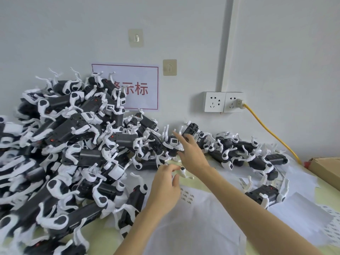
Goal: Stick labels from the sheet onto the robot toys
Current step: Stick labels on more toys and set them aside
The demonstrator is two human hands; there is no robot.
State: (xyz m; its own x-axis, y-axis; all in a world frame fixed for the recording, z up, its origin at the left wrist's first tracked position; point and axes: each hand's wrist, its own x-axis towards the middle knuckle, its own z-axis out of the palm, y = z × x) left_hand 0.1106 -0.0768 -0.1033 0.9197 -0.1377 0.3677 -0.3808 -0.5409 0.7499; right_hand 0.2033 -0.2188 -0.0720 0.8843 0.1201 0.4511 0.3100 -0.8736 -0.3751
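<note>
Head view: my right hand (191, 153) reaches forward at twelve o'clock, fingers spread and loose, gripping nothing, fingertips close to or touching the black-and-white robot toys (171, 144) in the row along the wall (184, 34). My left hand (165, 184) hovers just beneath it at six o'clock, fingers half curled; whether a label sits between thumb and fingers I cannot tell. The label sheet (187, 196) lies on the table (327, 197) right beside that hand, at its four o'clock, its small labels barely readable. A huge heap of toys (60, 153) fills nine o'clock.

To do this well, I judge I should take one toy by its dark body, not its thin white legs, which tangle with neighbours. Then I would turn a flat face toward me before pressing the label down.
</note>
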